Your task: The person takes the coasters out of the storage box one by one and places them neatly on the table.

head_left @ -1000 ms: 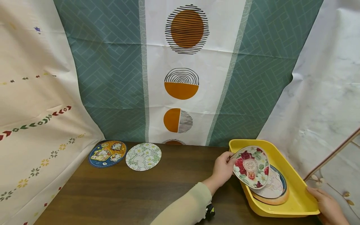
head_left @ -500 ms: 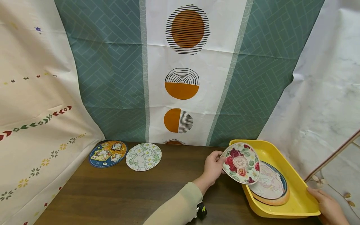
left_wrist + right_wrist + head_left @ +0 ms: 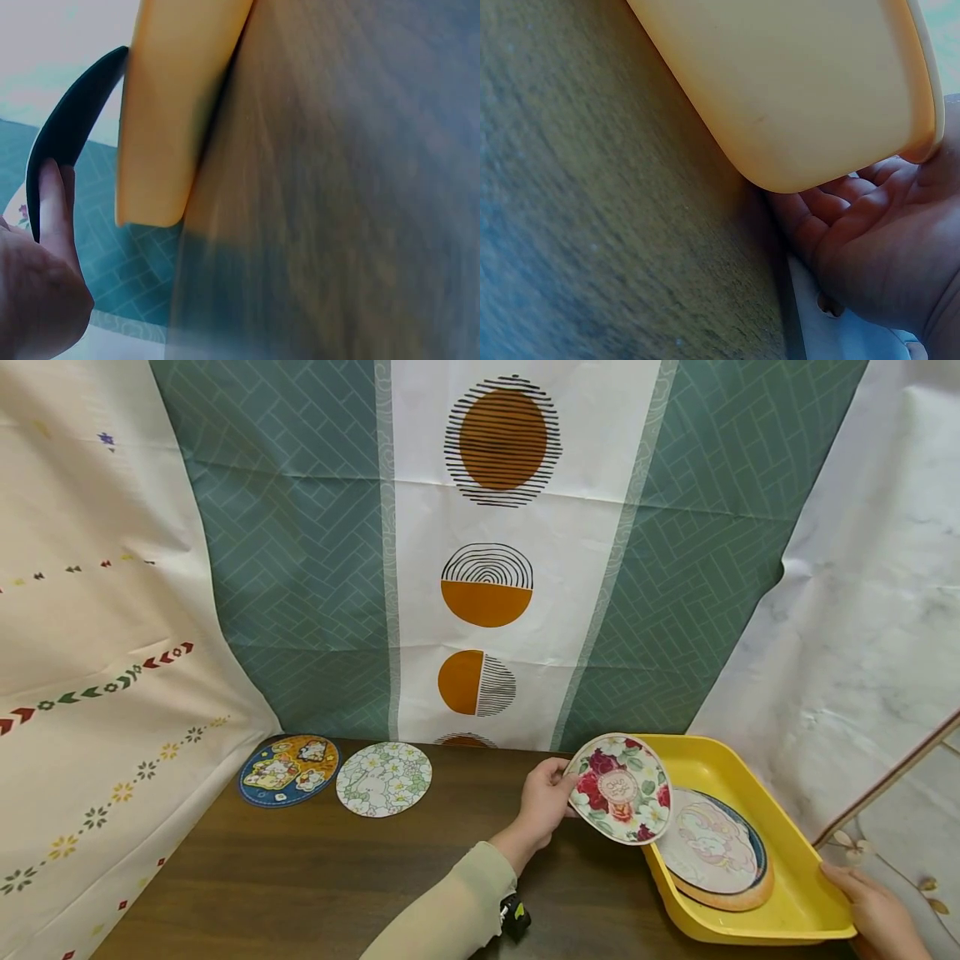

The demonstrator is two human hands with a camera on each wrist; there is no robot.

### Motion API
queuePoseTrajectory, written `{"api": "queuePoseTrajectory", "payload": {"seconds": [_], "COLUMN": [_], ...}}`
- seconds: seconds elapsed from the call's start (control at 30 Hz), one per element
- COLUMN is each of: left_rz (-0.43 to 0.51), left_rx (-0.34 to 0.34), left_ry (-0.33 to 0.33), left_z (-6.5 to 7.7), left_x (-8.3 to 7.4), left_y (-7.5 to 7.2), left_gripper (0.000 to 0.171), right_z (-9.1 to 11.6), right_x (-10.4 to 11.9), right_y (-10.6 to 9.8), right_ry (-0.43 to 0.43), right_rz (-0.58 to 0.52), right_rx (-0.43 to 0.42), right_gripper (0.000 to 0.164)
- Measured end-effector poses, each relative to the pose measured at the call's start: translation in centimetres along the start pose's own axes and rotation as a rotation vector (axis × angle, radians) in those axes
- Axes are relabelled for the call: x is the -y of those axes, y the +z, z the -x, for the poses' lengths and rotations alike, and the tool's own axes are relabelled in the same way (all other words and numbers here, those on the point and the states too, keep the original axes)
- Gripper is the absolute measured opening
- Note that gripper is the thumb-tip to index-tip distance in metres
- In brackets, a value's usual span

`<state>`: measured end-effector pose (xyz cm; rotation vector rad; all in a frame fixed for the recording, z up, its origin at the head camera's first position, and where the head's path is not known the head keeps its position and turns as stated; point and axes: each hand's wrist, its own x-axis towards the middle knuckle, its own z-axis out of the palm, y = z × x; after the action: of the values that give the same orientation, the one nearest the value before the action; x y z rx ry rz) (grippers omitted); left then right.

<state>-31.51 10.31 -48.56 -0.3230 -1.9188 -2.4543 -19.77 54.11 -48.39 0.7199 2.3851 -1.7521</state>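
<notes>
My left hand [image 3: 546, 802] pinches the left edge of a round mat [image 3: 621, 789] printed with red and white flowers. The mat is tilted and raised beside the yellow tray's left wall, overlapping it in the head view. Its dark, bowed underside shows in the left wrist view, where the fingers [image 3: 58, 202] lie against it. At the far right my right hand [image 3: 873, 906] grips the rim of the yellow tray [image 3: 806, 893], its thumb on top. Inside the tray lies a stack of round mats, a pale pink one [image 3: 712, 847] uppermost.
Two more round mats lie on the dark wooden table [image 3: 315, 877] at the back left: a blue and orange one [image 3: 288, 771] and a green and white floral one [image 3: 384, 779]. Hanging cloths [image 3: 300, 568] close off the back and both sides.
My left hand has moved left with the floral mat, away from over the tray, uncovering more of the pale pink mat. The right hand and tray have hardly moved.
</notes>
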Motion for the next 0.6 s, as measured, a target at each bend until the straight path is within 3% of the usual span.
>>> {"api": "queuePoseTrajectory", "payload": {"seconds": [0.43,0.6], "left_rz": [0.011,0.002], "left_rx": [0.006,0.01], "left_ry": [-0.02,-0.028], "left_z": [-0.1,-0.1], "left_x": [-0.4,-0.6], "left_y": [-3.8,-5.4], "left_gripper": [0.017,0.019], "right_z": [0.2,0.4], "right_x": [0.1,0.0], "right_y": [0.2,0.0], "right_ry": [0.007,0.016], "right_rz": [0.017,0.004], "right_rx": [-0.006,0.014], "right_gripper": [0.065,0.071]}}
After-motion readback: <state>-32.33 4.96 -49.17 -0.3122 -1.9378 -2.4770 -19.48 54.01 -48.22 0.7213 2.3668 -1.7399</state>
